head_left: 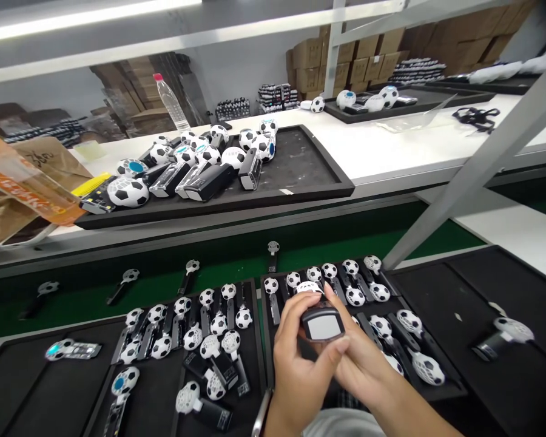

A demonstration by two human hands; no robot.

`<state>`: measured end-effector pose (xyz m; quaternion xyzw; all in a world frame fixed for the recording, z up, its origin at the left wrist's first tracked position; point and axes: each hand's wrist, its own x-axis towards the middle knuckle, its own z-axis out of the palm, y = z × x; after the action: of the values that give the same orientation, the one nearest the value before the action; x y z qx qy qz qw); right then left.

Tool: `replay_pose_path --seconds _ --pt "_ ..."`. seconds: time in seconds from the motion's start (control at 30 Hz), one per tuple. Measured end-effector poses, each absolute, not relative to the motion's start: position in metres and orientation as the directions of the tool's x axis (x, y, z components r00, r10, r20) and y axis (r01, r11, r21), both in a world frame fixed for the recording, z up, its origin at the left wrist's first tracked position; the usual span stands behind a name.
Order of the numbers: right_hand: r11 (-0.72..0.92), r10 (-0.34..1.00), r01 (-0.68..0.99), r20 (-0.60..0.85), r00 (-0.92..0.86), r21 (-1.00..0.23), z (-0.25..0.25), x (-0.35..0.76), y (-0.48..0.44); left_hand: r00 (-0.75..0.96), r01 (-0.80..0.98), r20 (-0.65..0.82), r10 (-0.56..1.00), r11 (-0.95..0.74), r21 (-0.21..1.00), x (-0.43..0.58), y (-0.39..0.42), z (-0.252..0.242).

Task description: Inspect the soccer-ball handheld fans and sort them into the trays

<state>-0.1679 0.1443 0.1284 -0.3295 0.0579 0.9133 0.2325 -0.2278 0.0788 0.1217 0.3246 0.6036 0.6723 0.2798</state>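
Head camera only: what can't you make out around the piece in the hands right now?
Screen of the dark-framed unit: pale and washed out, so any display cannot be read.
Football-patterned piece: the left hand and right hand hide its lower part, so any join to the unit is unclear.
Black tray: hands and forearms hide its middle.
Orange printed bag: cut off by the left edge.

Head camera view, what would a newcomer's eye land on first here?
Front and centre, two hands hold a small black unit with a pale window just above the near trays. Around them, black trays carry rows of football-patterned pieces on black stems. Beyond, on the white bench, a further black tray holds a heap of football-shaped parts and black cases.
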Motion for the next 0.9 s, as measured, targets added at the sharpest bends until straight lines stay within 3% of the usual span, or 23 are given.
replay_pose_path --seconds 0.33,0.5,0.6,0.9 --pt "-0.878 0.43 -0.473 -0.548 -0.717 -0.071 0.119 -0.161 0.14 -0.638 0.042 0.079 0.766 -0.067 0.997 -0.221 0.077 0.123" --pt "-0.883 0.41 -0.465 -0.576 -0.707 -0.059 0.125 -0.16 0.139 -0.529 0.168 0.189 0.827 -0.117 0.979 -0.223 0.074 0.117" --pt "-0.882 0.422 -0.458 -0.625 -0.657 -0.114 0.133 -0.16 0.139 -0.497 0.22 0.221 0.839 -0.124 0.968 -0.221 0.072 0.116" --pt "-0.877 0.446 -0.453 -0.623 -0.642 -0.162 0.135 -0.159 0.14 -0.587 0.128 0.109 0.802 -0.041 0.991 -0.212 0.072 0.126"
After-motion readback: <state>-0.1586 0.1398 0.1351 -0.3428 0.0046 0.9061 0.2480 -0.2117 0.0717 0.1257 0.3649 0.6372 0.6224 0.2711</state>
